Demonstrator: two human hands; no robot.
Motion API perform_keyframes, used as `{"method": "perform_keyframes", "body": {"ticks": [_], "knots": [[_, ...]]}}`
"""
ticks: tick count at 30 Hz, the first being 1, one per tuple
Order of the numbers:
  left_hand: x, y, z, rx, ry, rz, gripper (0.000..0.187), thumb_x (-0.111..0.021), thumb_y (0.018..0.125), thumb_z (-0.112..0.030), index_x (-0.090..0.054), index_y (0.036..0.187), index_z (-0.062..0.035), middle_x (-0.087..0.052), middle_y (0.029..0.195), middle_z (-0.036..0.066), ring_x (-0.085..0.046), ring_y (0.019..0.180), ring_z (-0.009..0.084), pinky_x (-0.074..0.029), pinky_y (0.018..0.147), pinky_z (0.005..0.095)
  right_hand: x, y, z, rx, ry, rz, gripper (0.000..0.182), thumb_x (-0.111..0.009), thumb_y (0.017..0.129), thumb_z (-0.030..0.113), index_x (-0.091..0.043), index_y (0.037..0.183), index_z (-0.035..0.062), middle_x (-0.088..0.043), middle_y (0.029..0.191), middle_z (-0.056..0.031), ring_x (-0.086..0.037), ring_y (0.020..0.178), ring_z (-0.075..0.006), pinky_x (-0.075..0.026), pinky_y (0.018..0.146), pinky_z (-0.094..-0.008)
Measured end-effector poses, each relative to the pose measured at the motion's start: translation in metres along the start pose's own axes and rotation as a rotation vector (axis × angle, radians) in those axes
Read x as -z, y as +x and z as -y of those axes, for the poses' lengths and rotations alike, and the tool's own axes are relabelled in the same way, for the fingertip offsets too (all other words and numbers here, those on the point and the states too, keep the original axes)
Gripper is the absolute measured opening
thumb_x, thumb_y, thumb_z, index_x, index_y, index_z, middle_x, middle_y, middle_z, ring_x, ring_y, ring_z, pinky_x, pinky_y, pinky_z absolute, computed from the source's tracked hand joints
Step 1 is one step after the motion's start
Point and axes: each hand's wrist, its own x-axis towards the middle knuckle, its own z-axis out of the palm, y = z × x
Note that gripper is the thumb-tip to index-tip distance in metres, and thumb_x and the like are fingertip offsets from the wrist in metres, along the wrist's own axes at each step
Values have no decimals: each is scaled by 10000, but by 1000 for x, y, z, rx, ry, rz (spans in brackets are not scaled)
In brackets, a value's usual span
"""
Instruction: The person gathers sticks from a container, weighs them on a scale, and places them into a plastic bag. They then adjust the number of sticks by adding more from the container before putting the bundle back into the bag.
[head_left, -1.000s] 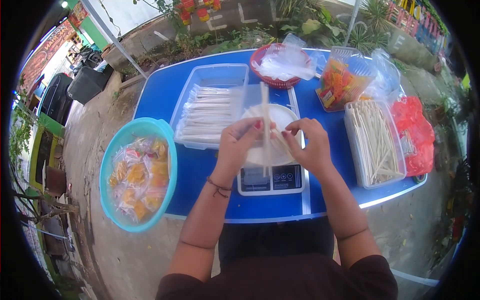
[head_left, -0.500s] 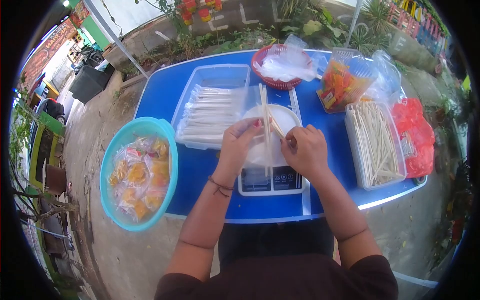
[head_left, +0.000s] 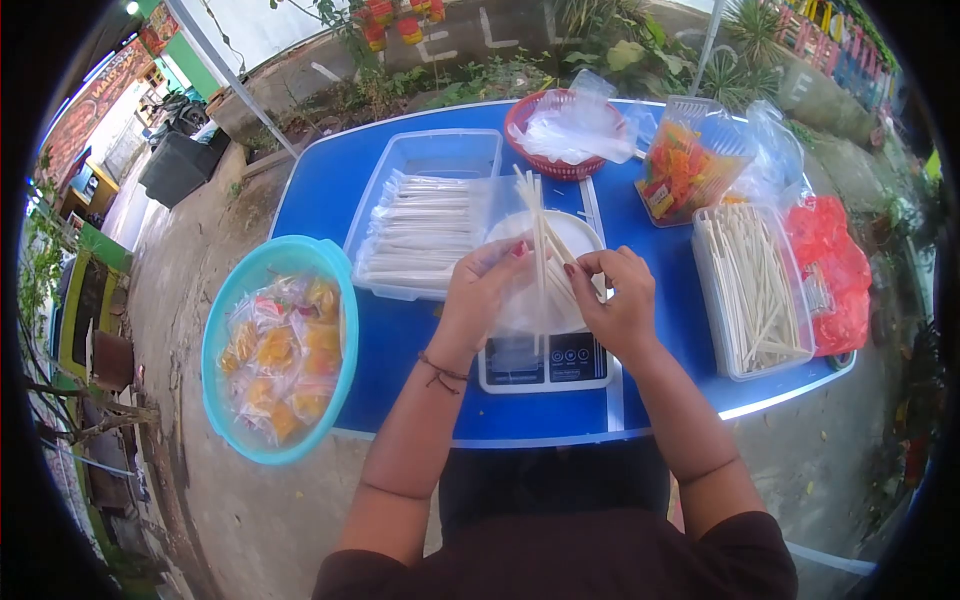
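Note:
My left hand [head_left: 478, 287] pinches a clear plastic sleeve with pale wooden sticks [head_left: 541, 225] standing upright along it. Thumb and fingers of my right hand [head_left: 617, 298] close on the lower end of more such sticks, which slant up and left to cross the upright ones. Both hands are over a white kitchen scale [head_left: 545, 372] with a round white plate, partly hidden behind the hands and plastic. To the right stands a clear tub [head_left: 806, 352] of loose wooden sticks. Behind my left hand, another clear tub [head_left: 425, 140] holds rows of plastic-wrapped sticks.
A teal basin [head_left: 213, 375] of bagged orange food is at the table's left edge. At the back of the blue table [head_left: 400, 395] are a red basket [head_left: 560, 168] with plastic bags and a clear container [head_left: 690, 165] of orange pieces. A red bag [head_left: 840, 270] lies far right.
My right hand has shifted slightly right, its fingers turning upward on the sticks. The slanting sticks now fan out more from the upright ones. My left hand keeps nearly the same place.

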Motion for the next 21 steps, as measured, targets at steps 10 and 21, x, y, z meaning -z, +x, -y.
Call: {"method": "perform_keyframes", "body": {"ticks": [10, 21], "knots": [[4, 2, 7, 6, 53, -10, 264, -563, 971, -139, -617, 1175, 19, -640, 1215, 129, -641, 1040, 198, -516, 920, 345, -2, -1, 3, 177, -98, 45, 193, -734, 743, 106, -717, 934, 90, -637, 753, -10, -545, 728, -199, -374, 667, -340], [0, 1, -4, -159, 126, -82, 299, -558, 977, -152, -606, 1185, 57, -637, 1205, 162, -651, 1041, 223, -520, 938, 387, 7, 4, 3, 192, 54, 229, 243, -723, 734, 82, -726, 977, 85, -649, 785, -19, -544, 756, -211, -387, 687, -335]]}}
